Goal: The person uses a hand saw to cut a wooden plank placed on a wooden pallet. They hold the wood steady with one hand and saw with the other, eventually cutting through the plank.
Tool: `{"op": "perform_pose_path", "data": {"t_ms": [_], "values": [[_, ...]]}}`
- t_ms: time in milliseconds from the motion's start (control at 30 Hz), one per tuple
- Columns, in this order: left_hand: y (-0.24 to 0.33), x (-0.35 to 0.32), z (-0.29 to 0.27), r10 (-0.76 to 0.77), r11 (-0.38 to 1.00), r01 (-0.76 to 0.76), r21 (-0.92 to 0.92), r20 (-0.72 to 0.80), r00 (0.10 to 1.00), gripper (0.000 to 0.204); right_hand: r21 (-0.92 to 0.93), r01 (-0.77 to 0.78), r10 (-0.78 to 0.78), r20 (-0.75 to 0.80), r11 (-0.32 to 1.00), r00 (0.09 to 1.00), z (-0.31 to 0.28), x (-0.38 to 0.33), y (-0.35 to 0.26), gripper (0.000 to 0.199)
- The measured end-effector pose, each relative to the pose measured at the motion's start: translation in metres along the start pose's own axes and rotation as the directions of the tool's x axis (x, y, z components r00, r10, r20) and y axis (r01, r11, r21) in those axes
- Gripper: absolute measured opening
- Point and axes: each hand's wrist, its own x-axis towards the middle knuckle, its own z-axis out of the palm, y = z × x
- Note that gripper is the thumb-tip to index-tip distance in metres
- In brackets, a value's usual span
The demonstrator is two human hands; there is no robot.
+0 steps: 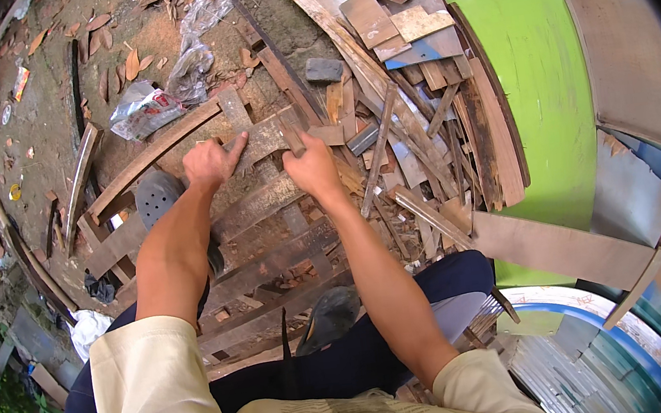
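A short, worn wooden board (263, 139) lies between my hands, above a slatted wooden frame that looks like a pallet (252, 208). My left hand (211, 163) is closed at the board's left end, thumb stretched along it and the other fingers curled out of sight. At the right end my right hand (313, 167) is closed too, with a small upright strip of wood (292, 138) at its fingertips. Whether that strip belongs to the board, I cannot tell. Parts of both grips are hidden behind the hands.
Scrap wood (418, 113) is heaped to the right, beside a bright green panel (535, 90). A grey block (324, 69) and a crumpled plastic bag (144, 110) lie beyond my hands. My shoes (158, 196) stand among the slats. A round white-rimmed container (607, 309) sits lower right.
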Motion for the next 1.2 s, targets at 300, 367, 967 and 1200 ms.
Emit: {"op": "perform_pose_path", "data": {"t_ms": [300,367,967,1200], "values": [[-0.015,-0.012,-0.002,-0.076,0.997,0.076,-0.002,0.017,0.997,0.09,0.001,0.125,-0.125,0.047,0.992,0.991,-0.105,-0.241,0.008,0.065],[-0.01,-0.017,-0.001,-0.09,0.996,0.09,0.011,-0.042,0.995,0.085,0.076,0.076,-0.075,-0.021,0.994,0.997,-0.135,-0.277,0.027,0.061],[0.121,-0.083,0.062,0.752,0.605,-0.793,0.07,0.276,0.598,0.086,0.488,-0.008,0.15,-0.252,0.873,0.956,-0.119,-0.186,0.12,0.055],[0.098,-0.051,0.053,0.118,0.992,-0.103,0.068,-0.277,0.954,0.089,0.296,0.015,0.041,-0.182,0.955,0.982,-0.114,-0.185,0.111,0.049]]}}
